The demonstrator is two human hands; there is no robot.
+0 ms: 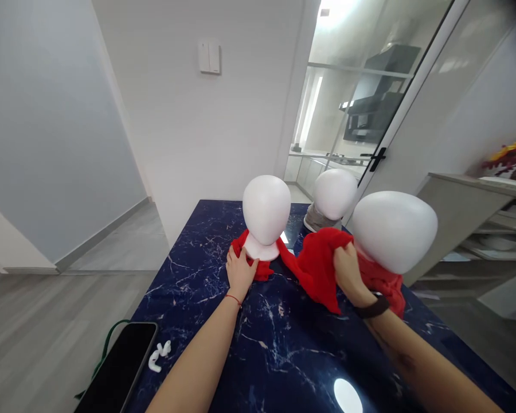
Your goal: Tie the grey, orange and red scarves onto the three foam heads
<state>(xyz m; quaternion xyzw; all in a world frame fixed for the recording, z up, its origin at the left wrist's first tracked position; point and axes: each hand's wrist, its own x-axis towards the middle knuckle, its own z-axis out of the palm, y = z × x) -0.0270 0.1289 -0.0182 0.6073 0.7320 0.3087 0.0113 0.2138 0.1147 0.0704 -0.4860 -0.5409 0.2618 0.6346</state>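
Toward the far edge of the table (279, 350), the red scarf (313, 264) flanks the leftmost white head (266, 209); the right hand (348, 269) clutches one end, the left hand (241, 272) touches cloth beside the base, grip unclear.

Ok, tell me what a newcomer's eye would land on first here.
Probably the bright red scarf, showing on both sides of the leftmost white head, with the left hand on one part and the right hand gripping another. Next come two more white heads: one farther back above a grey wrap, one at right above a paler red cloth. All stand on a dark blue table.
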